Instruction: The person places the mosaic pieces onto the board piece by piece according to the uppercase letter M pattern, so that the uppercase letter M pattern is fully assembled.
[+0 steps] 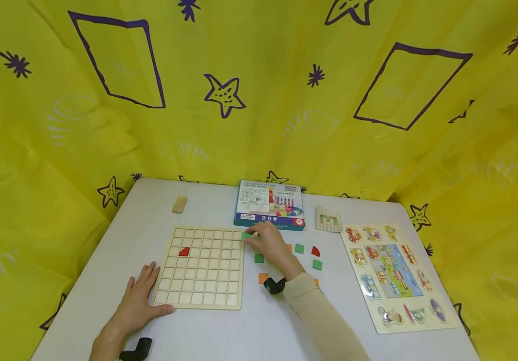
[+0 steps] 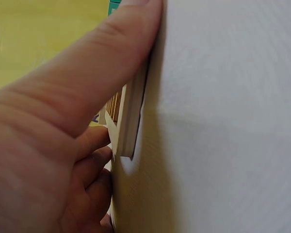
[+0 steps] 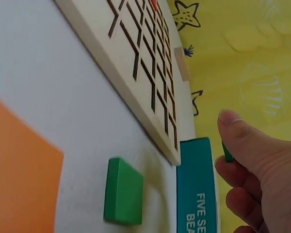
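A wooden grid board (image 1: 242, 271) lies flat on the table, with a red quarter-circle tile (image 1: 184, 251) in one of its upper-left cells. Just off the board's far right corner, my right hand (image 1: 270, 245) pinches a green square tile (image 1: 246, 235) between thumb and fingertips. In the right wrist view only a sliver of that tile (image 3: 227, 153) shows between the fingers. My left hand (image 1: 135, 301) rests at the board's near left corner, thumb along the front edge and the other fingers beside the left edge.
Right of the board lie loose green tiles (image 1: 299, 248), orange tiles (image 1: 263, 278) and a red quarter-circle (image 1: 315, 251). Behind stand a game box (image 1: 268, 205) and a small wooden block (image 1: 179, 204). A pattern card (image 1: 328, 219) and a picture puzzle (image 1: 367, 306) lie farther right.
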Tool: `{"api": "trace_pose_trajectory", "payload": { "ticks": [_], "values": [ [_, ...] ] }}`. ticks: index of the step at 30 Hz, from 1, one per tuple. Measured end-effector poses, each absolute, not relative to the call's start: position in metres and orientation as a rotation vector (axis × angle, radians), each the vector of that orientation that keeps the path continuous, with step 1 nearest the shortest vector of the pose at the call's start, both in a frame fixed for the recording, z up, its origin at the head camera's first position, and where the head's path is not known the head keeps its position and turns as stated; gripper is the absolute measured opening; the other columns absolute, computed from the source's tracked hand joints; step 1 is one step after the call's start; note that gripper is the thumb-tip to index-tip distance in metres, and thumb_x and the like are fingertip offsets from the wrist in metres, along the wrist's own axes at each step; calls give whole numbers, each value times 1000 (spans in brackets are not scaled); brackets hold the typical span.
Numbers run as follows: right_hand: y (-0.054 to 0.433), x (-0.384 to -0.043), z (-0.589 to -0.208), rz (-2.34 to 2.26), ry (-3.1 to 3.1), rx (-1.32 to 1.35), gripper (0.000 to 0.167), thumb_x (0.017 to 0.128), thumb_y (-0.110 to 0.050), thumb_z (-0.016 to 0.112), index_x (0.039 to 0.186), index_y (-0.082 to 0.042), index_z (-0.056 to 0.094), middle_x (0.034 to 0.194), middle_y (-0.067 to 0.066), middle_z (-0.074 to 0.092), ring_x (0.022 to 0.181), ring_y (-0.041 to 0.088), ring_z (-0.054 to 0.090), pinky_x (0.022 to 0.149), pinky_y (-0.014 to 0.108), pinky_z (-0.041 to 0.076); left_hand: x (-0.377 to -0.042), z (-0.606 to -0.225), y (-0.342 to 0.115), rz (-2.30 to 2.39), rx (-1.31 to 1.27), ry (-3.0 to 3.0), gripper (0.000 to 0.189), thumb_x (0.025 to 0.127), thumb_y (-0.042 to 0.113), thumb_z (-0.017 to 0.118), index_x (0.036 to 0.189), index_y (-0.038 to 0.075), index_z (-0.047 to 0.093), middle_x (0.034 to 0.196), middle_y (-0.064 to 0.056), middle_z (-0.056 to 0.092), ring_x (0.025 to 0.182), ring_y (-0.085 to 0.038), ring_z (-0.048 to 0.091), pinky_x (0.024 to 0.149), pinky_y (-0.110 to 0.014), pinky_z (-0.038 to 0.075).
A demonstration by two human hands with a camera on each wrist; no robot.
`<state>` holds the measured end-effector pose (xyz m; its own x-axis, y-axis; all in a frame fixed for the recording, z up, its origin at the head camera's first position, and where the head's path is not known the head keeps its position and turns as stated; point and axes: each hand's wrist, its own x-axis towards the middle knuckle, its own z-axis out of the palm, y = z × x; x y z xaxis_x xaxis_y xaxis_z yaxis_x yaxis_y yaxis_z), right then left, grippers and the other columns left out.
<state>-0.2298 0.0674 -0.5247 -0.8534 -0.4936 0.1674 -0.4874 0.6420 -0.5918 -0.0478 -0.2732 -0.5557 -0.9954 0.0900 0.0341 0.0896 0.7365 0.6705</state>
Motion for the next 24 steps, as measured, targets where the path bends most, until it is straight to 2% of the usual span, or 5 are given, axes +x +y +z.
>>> {"api": "trace_pose_trajectory", "payload": {
  "ticks": [5, 17, 24],
  "values": [
    [57, -228, -520, -1033, 2832, -910, 28, 87, -29, 75, 108, -10, 74, 97, -3, 67, 86, 15, 51, 76, 31, 45, -47, -554, -273, 1132, 156, 2933, 114, 66, 50, 85, 145, -13, 31, 153, -33, 20, 142, -48, 10, 113, -57, -5],
    [36, -225, -519, -1040, 2779, -962, 28, 88, -29, 74, 108, -10, 74, 100, -1, 68, 91, 16, 53, 78, 30, 47, -47, -556, -273, 1138, 169, 2943, 114, 67, 49, 85, 145, -13, 31, 153, -33, 20, 142, -48, 10, 113, -57, -5],
    [20, -221, -516, -1072, 2733, -985, 29, 88, -32, 73, 109, -12, 73, 98, -7, 66, 89, 12, 50, 77, 25, 46, -47, -556, -272, 1133, 171, 2945, 114, 67, 49, 85, 145, -13, 31, 153, -33, 21, 142, -48, 10, 113, -57, -5]
  ]
}}
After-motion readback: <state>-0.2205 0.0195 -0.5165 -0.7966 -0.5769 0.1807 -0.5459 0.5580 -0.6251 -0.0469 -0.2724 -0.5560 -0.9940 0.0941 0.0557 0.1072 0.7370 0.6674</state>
